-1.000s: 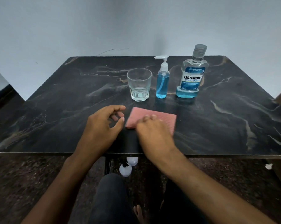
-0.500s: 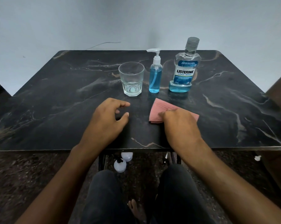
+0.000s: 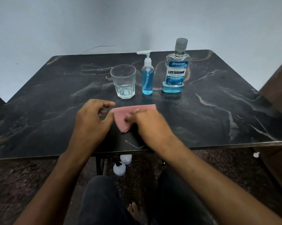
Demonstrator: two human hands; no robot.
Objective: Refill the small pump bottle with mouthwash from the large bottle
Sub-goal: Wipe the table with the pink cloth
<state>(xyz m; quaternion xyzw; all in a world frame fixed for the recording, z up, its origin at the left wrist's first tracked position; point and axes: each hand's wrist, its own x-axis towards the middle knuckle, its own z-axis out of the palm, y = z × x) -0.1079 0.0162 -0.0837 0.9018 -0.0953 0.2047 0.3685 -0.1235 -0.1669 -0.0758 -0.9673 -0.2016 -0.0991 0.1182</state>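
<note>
The small pump bottle (image 3: 147,77), nearly full of blue liquid with a white pump head, stands upright at the table's middle back. To its right stands the large mouthwash bottle (image 3: 176,69), capped, with only a little blue liquid at its bottom. My right hand (image 3: 150,125) lies flat on a pink cloth (image 3: 132,112) on the table in front of the bottles, pressing it; the hand is blurred. My left hand (image 3: 91,120) rests on the table just left of the cloth, fingers loosely curled and apart, holding nothing.
An empty clear glass (image 3: 124,82) stands left of the pump bottle. The dark marble table (image 3: 218,111) ends at a front edge near my wrists. Two white bottles (image 3: 120,166) stand on the floor under it. A brown panel (image 3: 278,88) rises at the right.
My right hand has slid the pink cloth from the right back toward the left, close to my left hand. The left hand has stayed in place.
</note>
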